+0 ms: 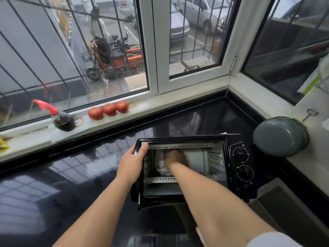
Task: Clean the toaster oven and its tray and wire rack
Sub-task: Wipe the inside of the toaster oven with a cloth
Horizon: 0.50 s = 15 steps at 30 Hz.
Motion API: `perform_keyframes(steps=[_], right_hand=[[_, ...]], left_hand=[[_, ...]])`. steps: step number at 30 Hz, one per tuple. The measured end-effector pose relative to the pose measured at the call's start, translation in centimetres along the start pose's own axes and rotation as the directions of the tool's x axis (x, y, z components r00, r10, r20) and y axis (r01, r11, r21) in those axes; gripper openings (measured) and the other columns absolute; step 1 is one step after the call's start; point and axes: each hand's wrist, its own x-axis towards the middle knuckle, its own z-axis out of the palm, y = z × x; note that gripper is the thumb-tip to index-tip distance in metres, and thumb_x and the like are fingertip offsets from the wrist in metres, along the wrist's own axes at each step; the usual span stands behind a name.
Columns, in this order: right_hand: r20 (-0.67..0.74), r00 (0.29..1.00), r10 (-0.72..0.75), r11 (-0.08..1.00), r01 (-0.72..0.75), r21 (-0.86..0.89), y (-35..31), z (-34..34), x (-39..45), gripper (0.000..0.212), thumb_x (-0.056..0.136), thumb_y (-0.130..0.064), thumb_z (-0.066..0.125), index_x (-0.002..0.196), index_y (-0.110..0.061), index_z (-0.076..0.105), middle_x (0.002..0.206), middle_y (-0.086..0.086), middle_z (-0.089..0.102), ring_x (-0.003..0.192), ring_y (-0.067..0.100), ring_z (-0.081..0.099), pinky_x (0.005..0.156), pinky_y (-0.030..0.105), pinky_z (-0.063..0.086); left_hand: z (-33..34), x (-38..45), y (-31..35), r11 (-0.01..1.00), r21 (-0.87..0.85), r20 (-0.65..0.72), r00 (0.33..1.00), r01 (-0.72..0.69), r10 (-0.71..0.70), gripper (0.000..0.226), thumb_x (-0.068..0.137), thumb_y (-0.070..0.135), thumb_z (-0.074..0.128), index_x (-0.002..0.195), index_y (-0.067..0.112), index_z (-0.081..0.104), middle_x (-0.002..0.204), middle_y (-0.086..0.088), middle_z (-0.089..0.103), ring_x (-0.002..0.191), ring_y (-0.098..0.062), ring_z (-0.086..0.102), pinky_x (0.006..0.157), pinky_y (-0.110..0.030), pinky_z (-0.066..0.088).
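I am bracing the light, slide-prone toaster oven (192,168) on the glossy surface (71,175), left hand (132,163) clamped on its stiff frame, right hand (175,157) pressing a soft cloth (161,164) inside.

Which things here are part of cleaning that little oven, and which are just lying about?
In use: toaster oven; white cloth; right hand wiping inside; left hand steadying the oven's edge.

Lying about: three tomatoes; dark sauce bottle; grey basin; rubber bands.
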Motion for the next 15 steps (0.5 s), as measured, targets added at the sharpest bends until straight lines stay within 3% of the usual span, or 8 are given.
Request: perform_keyframes(steps=[3,5,7,9,12,13,15], right_hand=[[-0.105,0.994,-0.006,0.985,-0.012,-0.172,0.9,-0.9,-0.3,0.03,0.097,-0.021,0.051,0.119,-0.013,0.071,0.128,0.008,0.066,0.115,0.027,0.064,0.088,0.033,0.051],[-0.093,0.992,-0.087,0.963,0.06,-0.263,1.3,-1.8,-0.2,0.031,0.096,-0.02,0.051,0.12,-0.012,0.069,0.13,0.009,0.064,0.118,0.029,0.062,0.09,0.034,0.05],[0.087,0.977,-0.193,0.952,0.208,-0.224,1.4,-2.3,0.1,0.03,0.095,-0.023,0.053,0.118,-0.011,0.069,0.127,0.011,0.065,0.115,0.029,0.063,0.089,0.03,0.049],[0.294,0.913,-0.282,0.95,0.309,-0.049,1.2,-2.0,-0.2,0.028,0.093,-0.016,0.056,0.114,-0.005,0.07,0.118,0.015,0.069,0.102,0.026,0.066,0.081,0.026,0.049],[0.437,0.854,-0.283,0.953,0.199,0.228,0.4,-0.7,-0.6,0.028,0.089,-0.001,0.053,0.112,0.008,0.067,0.103,0.025,0.07,0.085,0.031,0.064,0.075,0.037,0.051],[0.472,0.84,-0.269,0.959,0.188,0.212,0.2,-0.4,-0.6,0.032,0.091,-0.002,0.052,0.118,0.01,0.064,0.104,0.025,0.068,0.088,0.032,0.062,0.076,0.04,0.051],[0.478,0.844,-0.244,0.965,0.262,0.029,0.2,-0.1,-0.7,0.038,0.095,-0.013,0.052,0.129,0.0,0.06,0.126,0.021,0.063,0.109,0.032,0.062,0.093,0.04,0.053]], left_hand=[[0.0,-0.2,0.3,1.0,-0.004,-0.005,1.0,0.003,-0.003,0.025,0.093,0.073,0.054,0.097,0.056,0.07,0.092,0.027,0.074,0.099,-0.002,0.066,0.076,-0.022,0.044],[-0.1,-0.3,0.4,1.0,0.007,-0.007,1.0,0.0,0.0,0.021,0.093,0.073,0.053,0.093,0.06,0.069,0.091,0.029,0.073,0.097,-0.001,0.065,0.075,-0.022,0.043],[-0.1,-0.3,0.5,1.0,0.009,-0.002,1.0,0.0,0.001,0.02,0.093,0.073,0.053,0.092,0.061,0.069,0.089,0.031,0.072,0.095,-0.002,0.066,0.074,-0.024,0.044],[-0.1,-0.3,0.5,1.0,-0.002,-0.005,1.0,0.007,-0.007,0.023,0.093,0.073,0.054,0.095,0.057,0.07,0.089,0.028,0.073,0.096,-0.004,0.067,0.075,-0.026,0.046],[-0.2,-0.5,0.4,1.0,0.0,0.001,1.0,-0.004,0.004,0.015,0.093,0.073,0.053,0.093,0.066,0.067,0.091,0.039,0.069,0.097,0.001,0.064,0.075,-0.022,0.043],[-0.2,-0.6,0.4,1.0,0.001,0.007,1.0,-0.012,0.012,0.013,0.093,0.072,0.053,0.093,0.069,0.066,0.093,0.041,0.068,0.098,0.003,0.063,0.075,-0.02,0.042],[-0.3,-0.5,0.3,1.0,-0.006,0.018,1.0,-0.016,0.016,0.013,0.093,0.072,0.053,0.095,0.07,0.066,0.095,0.038,0.07,0.101,0.004,0.062,0.078,-0.019,0.042]])
